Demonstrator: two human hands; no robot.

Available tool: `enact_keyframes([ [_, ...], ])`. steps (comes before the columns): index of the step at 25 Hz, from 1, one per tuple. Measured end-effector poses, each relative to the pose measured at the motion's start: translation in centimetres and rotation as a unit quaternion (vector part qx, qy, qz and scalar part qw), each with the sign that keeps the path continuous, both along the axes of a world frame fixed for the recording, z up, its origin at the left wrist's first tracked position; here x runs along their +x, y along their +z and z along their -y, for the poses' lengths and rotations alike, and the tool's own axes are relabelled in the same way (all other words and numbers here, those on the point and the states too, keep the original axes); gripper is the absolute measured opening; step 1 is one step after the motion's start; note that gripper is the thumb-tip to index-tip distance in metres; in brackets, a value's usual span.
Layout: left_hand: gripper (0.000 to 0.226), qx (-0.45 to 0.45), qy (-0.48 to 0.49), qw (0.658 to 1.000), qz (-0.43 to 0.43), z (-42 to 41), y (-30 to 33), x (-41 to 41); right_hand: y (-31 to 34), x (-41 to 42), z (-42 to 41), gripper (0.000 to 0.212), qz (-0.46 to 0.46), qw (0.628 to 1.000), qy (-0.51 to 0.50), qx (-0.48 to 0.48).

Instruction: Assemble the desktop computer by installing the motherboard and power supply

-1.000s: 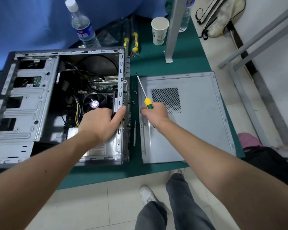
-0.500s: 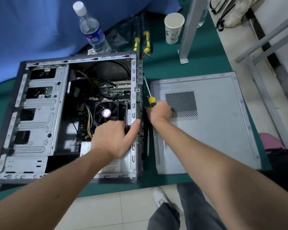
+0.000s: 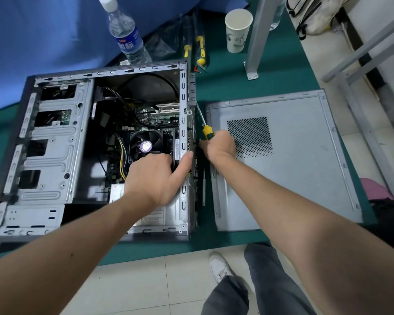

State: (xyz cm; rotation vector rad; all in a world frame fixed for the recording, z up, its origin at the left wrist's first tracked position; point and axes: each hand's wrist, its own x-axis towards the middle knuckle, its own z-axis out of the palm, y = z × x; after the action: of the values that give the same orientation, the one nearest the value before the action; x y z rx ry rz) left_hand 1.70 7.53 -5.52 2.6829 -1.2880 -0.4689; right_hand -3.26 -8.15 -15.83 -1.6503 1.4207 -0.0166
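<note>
spreading across the frame from the left edge to the right, the green bench [image 3: 282,71] carries everything. the open computer case [image 3: 55,155] lies on its side in the left half, with the motherboard [image 3: 155,119] already seated inside at centre, its cooler fan [image 3: 146,145] just below, and the power supply [image 3: 155,214] low in the case near the bottom edge, mostly under the left forearm. the detached side panel [image 3: 305,160] lies flat at centre right, just beside the case. smaller things stand along the top: a water bottle [image 3: 125,35] at upper left of centre and a paper cup [image 3: 237,30] at upper centre. the left hands [image 3: 157,178] grips the case's rear edge, thumb hooked over the metal rim, fingers curled inside. the right hands [image 3: 218,144] is closed round the yellow-and-green handle of the screwdriver [image 3: 206,130]. a second ago that tool stood over the side panel, apart from the case; now its shaft runs up along the case's rear wall, close against it, while the left grip has stayed put. that likely means screws on the rear wall are the step in hand, probably the power supply's. whether the tip sits in a screw is too small to tell.
</note>
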Motion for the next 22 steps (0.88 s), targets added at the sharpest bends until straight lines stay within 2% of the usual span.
enact_keyframes([
  [10,0.083,-0.005,0.014,1.0,0.006,0.0,0.1,0.0,-0.6,0.3,0.2,0.006,-0.016,1.0,0.009,-0.021],
  [13,0.08,-0.02,0.015,1.0,0.006,0.0,0.2,-0.2,-0.3,-1.1,0.0,0.009,0.073,0.997,-0.008,0.022],
  [16,0.077,-0.037,0.022,0.999,0.009,-0.1,0.1,-0.2,0.5,-3.7,-0.9,0.006,0.187,0.975,-0.087,0.086],
  [19,0.06,-0.084,0.016,0.996,0.019,-0.4,-0.3,-0.3,1.6,-6.2,-2.0,0.006,0.273,0.941,-0.117,0.162],
  [22,0.045,-0.138,0.008,0.99,0.036,-0.5,-0.2,-0.6,3.1,-8.1,-3.1,0.011,0.315,0.921,-0.103,0.206],
])
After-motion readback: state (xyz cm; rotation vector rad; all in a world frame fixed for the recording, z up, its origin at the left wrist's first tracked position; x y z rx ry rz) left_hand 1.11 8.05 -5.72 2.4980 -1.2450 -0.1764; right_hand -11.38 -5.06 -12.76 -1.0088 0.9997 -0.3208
